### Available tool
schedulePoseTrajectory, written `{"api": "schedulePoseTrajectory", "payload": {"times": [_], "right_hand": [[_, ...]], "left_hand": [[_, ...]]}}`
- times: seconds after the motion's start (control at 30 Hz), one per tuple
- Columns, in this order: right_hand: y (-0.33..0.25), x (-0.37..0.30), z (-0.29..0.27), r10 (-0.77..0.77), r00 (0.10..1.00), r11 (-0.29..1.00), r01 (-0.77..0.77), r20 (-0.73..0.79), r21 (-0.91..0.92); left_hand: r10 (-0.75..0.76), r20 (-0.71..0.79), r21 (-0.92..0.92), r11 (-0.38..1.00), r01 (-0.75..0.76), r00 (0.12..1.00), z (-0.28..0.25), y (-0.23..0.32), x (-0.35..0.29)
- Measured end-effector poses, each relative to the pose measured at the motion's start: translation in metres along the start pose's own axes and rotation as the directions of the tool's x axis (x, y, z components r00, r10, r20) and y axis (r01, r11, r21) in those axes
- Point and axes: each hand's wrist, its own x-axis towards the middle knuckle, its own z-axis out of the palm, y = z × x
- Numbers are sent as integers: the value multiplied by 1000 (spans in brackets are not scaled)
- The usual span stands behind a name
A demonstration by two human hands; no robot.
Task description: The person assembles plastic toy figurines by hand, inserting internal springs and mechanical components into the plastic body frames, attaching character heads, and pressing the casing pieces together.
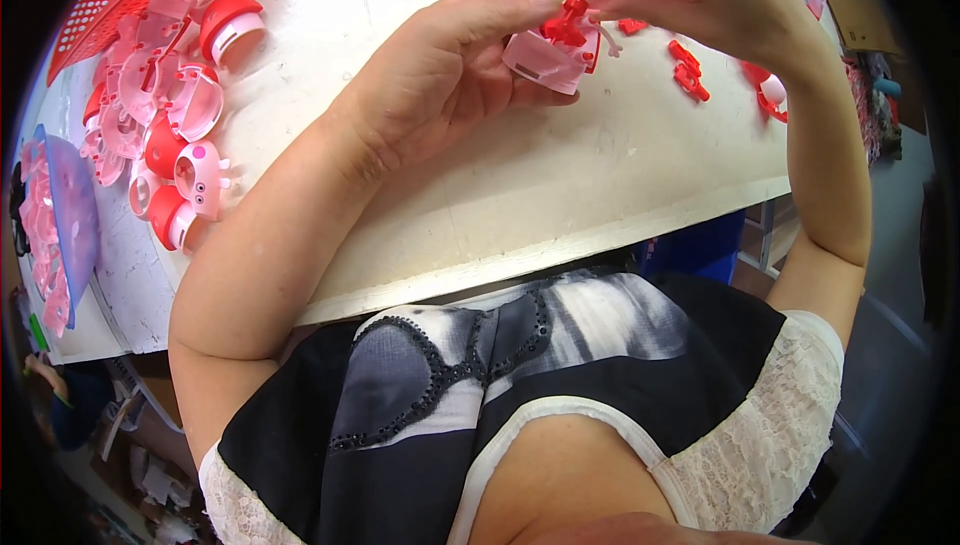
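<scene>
Near the top edge, my left hand (440, 70) is closed around the pink body of a small plastic toy figure (550, 60). The figure has a round pink head with a red smiling mouth, thin pink arms and a red part at its middle. My right hand (730, 5) curves around the head from the right, its thumb tip against the toy. Its upper fingers are partly cut off by the frame's edge. Small red plastic parts (688, 72) lie on the white table (480, 205) right of the toy.
Pink and red toy shells (165, 150) are piled at left, beside a red perforated basket (110, 5). A translucent blue tray (75, 215) holds pink parts at the far left. Another red-and-white piece (770, 95) lies by my right forearm. A cardboard box (860, 10) stands beyond.
</scene>
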Motion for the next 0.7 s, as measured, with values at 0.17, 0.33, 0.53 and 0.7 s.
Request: {"api": "schedulePoseTrajectory", "payload": {"times": [0.17,0.33,0.53,0.7], "right_hand": [[-28,-23,-7,-119,971,979,80,-205,-188],[-66,-63,-44,-122,950,959,188,-287,213],[-74,-83,-33,48,926,973,41,-376,226],[-66,-50,-8,211,871,967,-121,-444,223]], "left_hand": [[4,-94,-285,958,-31,996,-19,-5,-3],[-3,-109,-322,946,-32,994,-14,-5,3],[37,-105,-370,926,-74,994,-16,1,-1],[57,-52,-385,920,-72,997,-17,1,2]]}}
